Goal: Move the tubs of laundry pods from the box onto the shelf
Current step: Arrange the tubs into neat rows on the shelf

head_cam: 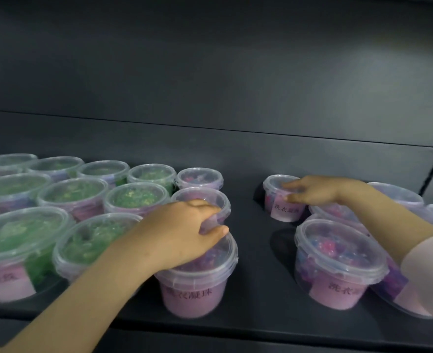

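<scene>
My left hand [184,230] curls its fingers over the near rim of the second-row pink tub [210,197], with the wrist across the front pink tub [197,289]. My right hand [314,191] clasps the back pink tub [281,210] by lid and side. All stand on the dark shelf [256,263], with green tubs [77,192] packed to the left.

The front middle tub [192,298] reads 洗衣凝珠 in dark print — the right front tub [337,289] shows 洗衣, its remaining characters blurred.
</scene>
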`<move>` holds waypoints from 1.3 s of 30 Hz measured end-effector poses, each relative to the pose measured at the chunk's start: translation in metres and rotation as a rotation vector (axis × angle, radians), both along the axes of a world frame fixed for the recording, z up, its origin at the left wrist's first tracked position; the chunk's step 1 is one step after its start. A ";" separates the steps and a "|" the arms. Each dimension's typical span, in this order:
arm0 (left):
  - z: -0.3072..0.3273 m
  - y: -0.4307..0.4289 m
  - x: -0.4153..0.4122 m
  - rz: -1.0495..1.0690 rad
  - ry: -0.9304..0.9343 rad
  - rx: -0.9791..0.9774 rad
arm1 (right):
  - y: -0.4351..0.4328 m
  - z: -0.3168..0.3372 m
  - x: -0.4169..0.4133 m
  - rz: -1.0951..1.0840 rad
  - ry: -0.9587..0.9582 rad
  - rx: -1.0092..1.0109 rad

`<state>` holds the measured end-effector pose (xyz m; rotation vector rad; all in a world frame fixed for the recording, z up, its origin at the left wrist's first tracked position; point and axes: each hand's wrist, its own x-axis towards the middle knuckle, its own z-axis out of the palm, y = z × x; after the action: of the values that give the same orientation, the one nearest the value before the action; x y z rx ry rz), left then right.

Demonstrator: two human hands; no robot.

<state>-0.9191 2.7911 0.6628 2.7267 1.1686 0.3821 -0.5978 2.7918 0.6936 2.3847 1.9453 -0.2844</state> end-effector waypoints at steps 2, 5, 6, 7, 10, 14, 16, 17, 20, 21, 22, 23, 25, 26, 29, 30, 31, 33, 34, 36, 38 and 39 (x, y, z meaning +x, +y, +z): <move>-0.001 0.001 0.000 -0.005 0.005 -0.004 | 0.005 -0.001 -0.006 0.018 -0.013 0.005; -0.002 0.003 0.000 -0.012 0.003 -0.005 | 0.013 -0.001 -0.012 0.059 -0.023 0.003; -0.003 0.003 0.000 -0.014 -0.003 -0.001 | 0.016 0.000 -0.014 0.072 -0.024 -0.003; -0.003 0.003 0.000 -0.017 -0.010 0.006 | 0.019 0.001 -0.016 0.083 -0.030 -0.012; -0.005 0.004 0.000 -0.022 -0.025 0.020 | 0.030 0.004 -0.026 0.109 -0.070 -0.051; -0.007 0.005 0.000 -0.035 -0.035 0.023 | 0.044 0.003 -0.045 0.134 -0.073 -0.058; -0.008 0.006 0.000 -0.041 -0.037 0.030 | 0.049 0.003 -0.054 0.155 -0.092 -0.050; -0.008 0.007 0.000 -0.042 -0.038 0.031 | 0.052 0.003 -0.058 0.165 -0.099 -0.047; -0.009 0.008 0.000 -0.046 -0.043 0.024 | 0.055 0.005 -0.065 0.182 -0.099 -0.050; -0.009 0.008 0.000 -0.048 -0.042 0.024 | 0.056 0.006 -0.066 0.185 -0.099 -0.054; -0.008 0.008 0.000 -0.048 -0.039 0.022 | 0.056 0.006 -0.066 0.186 -0.099 -0.058; -0.008 0.008 0.000 -0.047 -0.033 0.017 | 0.055 0.007 -0.065 0.189 -0.097 -0.060; -0.006 0.007 0.000 -0.041 -0.023 0.006 | 0.054 0.007 -0.064 0.190 -0.082 -0.059; -0.005 0.006 0.001 -0.038 -0.022 0.005 | 0.053 0.006 -0.064 0.190 -0.076 -0.056; -0.003 0.004 0.000 -0.025 -0.018 0.006 | 0.048 0.006 -0.063 0.195 -0.043 -0.050; -0.003 0.004 0.001 -0.019 -0.014 0.006 | 0.044 0.007 -0.063 0.203 -0.013 -0.033; -0.003 0.003 0.001 -0.012 -0.009 0.008 | 0.038 0.009 -0.063 0.210 0.027 -0.001; -0.002 0.003 0.002 -0.003 0.001 0.012 | 0.020 0.013 -0.063 0.216 0.083 0.093; -0.003 0.004 0.002 -0.003 0.006 0.017 | 0.007 0.016 -0.062 0.218 0.083 0.147; -0.004 0.006 0.002 -0.003 0.007 0.018 | -0.025 0.020 -0.062 0.218 0.069 0.240; -0.005 0.008 0.000 -0.002 -0.019 0.002 | -0.065 0.018 -0.064 0.228 0.041 0.322; -0.005 0.008 0.000 -0.015 -0.035 -0.003 | -0.087 0.014 -0.066 0.230 0.018 0.373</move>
<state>-0.9191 2.7988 0.6582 2.7126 1.1385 0.4244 -0.6639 2.7049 0.7076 2.3218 2.4383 0.0758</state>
